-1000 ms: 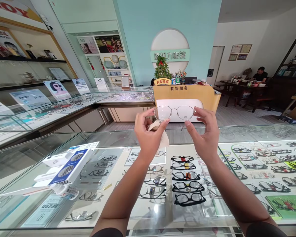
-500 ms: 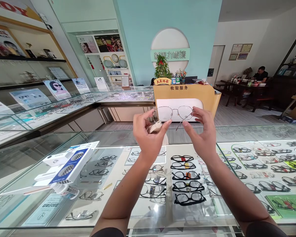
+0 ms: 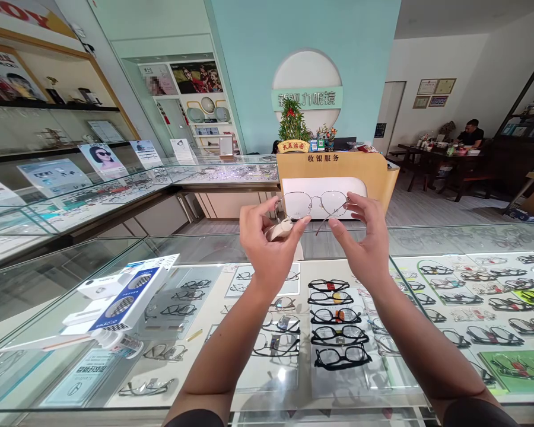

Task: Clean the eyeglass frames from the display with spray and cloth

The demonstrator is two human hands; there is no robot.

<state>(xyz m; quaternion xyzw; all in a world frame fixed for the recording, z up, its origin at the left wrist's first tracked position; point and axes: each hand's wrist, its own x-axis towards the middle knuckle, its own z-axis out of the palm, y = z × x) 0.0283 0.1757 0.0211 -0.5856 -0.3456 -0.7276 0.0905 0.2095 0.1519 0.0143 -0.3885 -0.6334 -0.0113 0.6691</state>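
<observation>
A pair of thin-rimmed eyeglasses [image 3: 315,197] is held up between my two hands, above the glass display case [image 3: 305,379]. My left hand [image 3: 269,237] grips its left side and also has a crumpled pale cloth [image 3: 279,230] tucked in the palm. My right hand [image 3: 365,237] pinches the right side near the hinge, and one temple arm slants down beside the thumb. Under the glass below lie black-framed glasses [image 3: 340,335] in a column, with several other frames on either side.
On the case at left stand a blue and white box [image 3: 122,299] and a white bottle [image 3: 120,343]. Another glass counter [image 3: 71,207] runs along the left. A wooden cashier desk [image 3: 382,178] is ahead. A person [image 3: 471,135] sits at a table far right.
Almost nothing differs. The eyeglasses have tilted very slightly, and the hanging temple arm has shifted a little to the left; both hands keep their hold.
</observation>
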